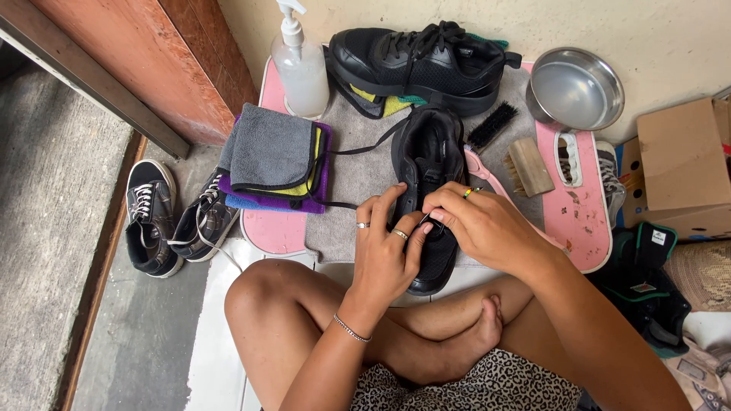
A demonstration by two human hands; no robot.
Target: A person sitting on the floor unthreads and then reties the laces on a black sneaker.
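Hands at work over a black sneaker [428,164] lying on a grey towel [358,152], toe end toward the person's crossed legs. Left hand [384,243], rings on two fingers, rests on the shoe's near left side with fingers pinched at the lace area. Right hand [480,221] sits on the shoe's right side, thumb and forefinger pinched together on what looks like a thin black lace [358,148]; the lace trails out left across the towel toward the folded cloths. Exact grip under the fingers is partly hidden.

Towel covers a pink board [586,221] set on the floor. Second black sneaker [422,61] stands behind the first, against the wall, laced. Just right of the held shoe: a black-bristled brush [493,125] and a wooden brush [529,166], near each other. Steel bowl [576,87] at far right of the board. Clear pump bottle [299,65] upright at far left. Folded cloths [278,156], grey on top of yellow, purple and blue, lie beside it. Pair of checkered sneakers [171,217] on the floor to the left, well apart. Cardboard box [681,164] at right edge.
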